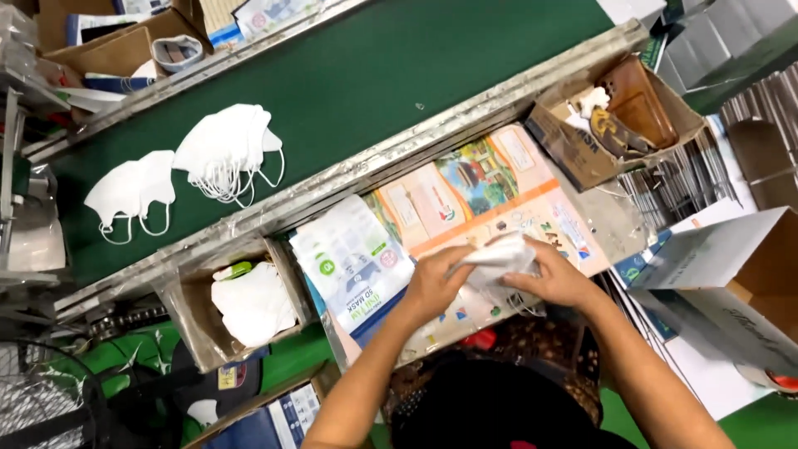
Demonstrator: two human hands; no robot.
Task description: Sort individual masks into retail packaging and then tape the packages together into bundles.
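Observation:
Both my hands hold a small stack of white face masks above a work surface covered with a colourful printed sheet. My left hand grips the stack's left side. From the right, my right hand closes over it. Just left of my hands lies a white and green printed pouch. Two piles of white masks rest on the green conveyor belt: a larger one and a smaller one.
A cardboard box at lower left holds white masks and a green pen. An open cardboard box with brown items sits at upper right. A large white carton stands at right. More boxes line the far side of the belt.

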